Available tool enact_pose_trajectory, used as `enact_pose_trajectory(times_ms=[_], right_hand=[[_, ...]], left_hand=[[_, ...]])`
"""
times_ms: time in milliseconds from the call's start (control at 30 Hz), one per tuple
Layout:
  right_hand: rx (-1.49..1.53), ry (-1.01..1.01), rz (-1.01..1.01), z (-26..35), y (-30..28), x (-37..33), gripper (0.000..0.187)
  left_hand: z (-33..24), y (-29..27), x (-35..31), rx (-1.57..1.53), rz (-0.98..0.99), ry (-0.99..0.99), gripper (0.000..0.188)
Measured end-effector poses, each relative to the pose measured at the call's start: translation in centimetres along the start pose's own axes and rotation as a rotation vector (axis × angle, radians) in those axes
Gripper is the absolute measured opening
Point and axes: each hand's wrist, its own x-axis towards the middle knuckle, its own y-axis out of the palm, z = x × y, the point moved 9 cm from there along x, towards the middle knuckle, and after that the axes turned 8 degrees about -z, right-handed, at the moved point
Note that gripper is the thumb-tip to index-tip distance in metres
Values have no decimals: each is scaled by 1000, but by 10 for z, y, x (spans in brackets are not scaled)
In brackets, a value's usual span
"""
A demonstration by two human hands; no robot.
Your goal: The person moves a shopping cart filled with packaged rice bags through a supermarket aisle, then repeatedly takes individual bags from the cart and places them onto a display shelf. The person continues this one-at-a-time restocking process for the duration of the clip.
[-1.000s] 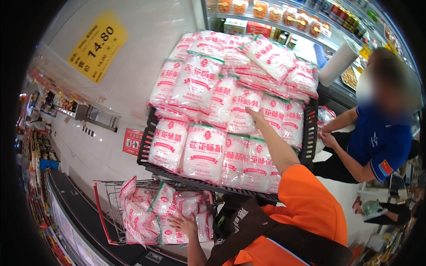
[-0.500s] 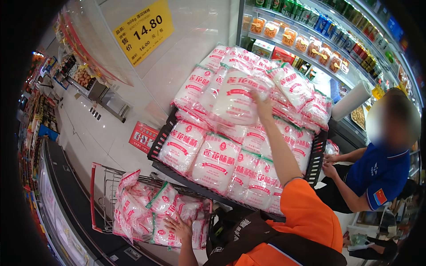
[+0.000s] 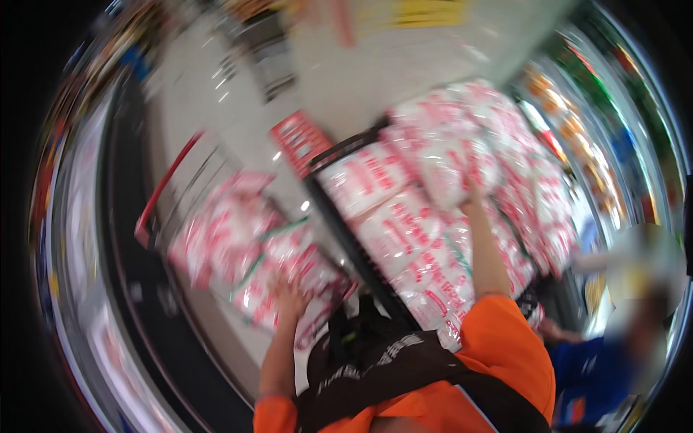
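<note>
My right hand (image 3: 472, 195) reaches over a display bin and grips the near edge of a clear plastic bag of white granules (image 3: 449, 167) with pink print; its fingertips are blurred. That bag lies on top of the piled bags. Similar bags (image 3: 404, 224) fill the black bin (image 3: 361, 249) around and below it. On the left, my left hand (image 3: 291, 296) rests with spread fingers on more such bags (image 3: 278, 249), heaped in a shopping cart (image 3: 170, 180). Some of these have green edges.
A red sign (image 3: 299, 141) stands on the floor beside the bin. A long dark-edged counter (image 3: 137, 238) runs along the left. At the right are stocked shelves (image 3: 577, 130) and a person in a blue shirt (image 3: 595, 375) close to the bin.
My view has turned and blurred, so the bin and cart sit at another angle. My right hand and its bag appear nearer me; my left hand stays on the cart's bags.
</note>
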Motion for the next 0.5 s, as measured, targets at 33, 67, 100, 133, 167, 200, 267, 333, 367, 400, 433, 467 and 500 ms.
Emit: enact_pose_trajectory(times_ms=[33, 67, 100, 133, 167, 200, 267, 333, 367, 400, 433, 467, 500], right_hand=[[18, 14, 62, -6, -20, 11, 27], [3, 0, 15, -15, -24, -2, 25], [5, -18, 111, -16, -26, -13, 23], [-34, 12, -9, -13, -47, -11, 26], [-98, -121, -11, 0, -38, -35, 32], [-258, -312, 42, 18, -14, -76, 32], [-671, -461, 11, 52, 1, -122, 29], [-934, -521, 132, 61, 36, -179, 33], [-960, -529, 245, 59, 57, -213, 34], [-993, -521, 291, 59, 70, -238, 35], [-1022, -510, 329, 57, 78, -261, 36], [-1055, -496, 377, 51, 93, -285, 37], [-1050, -491, 441, 46, 117, -319, 37]], left_hand=[[-2, -4, 3, 42, -54, 56, 76], [3, 0, 0, 17, 10, -3, 75], [5, -3, -4, 10, -50, 18, 76], [5, -7, -5, 3, -118, 65, 76], [8, -7, -10, 2, -105, 55, 77], [10, -6, -16, -6, -94, 59, 79], [11, -11, -19, -82, -112, 72, 79], [11, -15, -20, -130, -131, 91, 78], [11, -18, -19, -143, -138, 102, 78], [11, -22, -18, -157, -148, 110, 78], [11, -31, -19, -206, -193, 117, 75], [21, -32, -26, -173, -273, 57, 73], [30, -29, -34, -139, -353, 3, 72]])
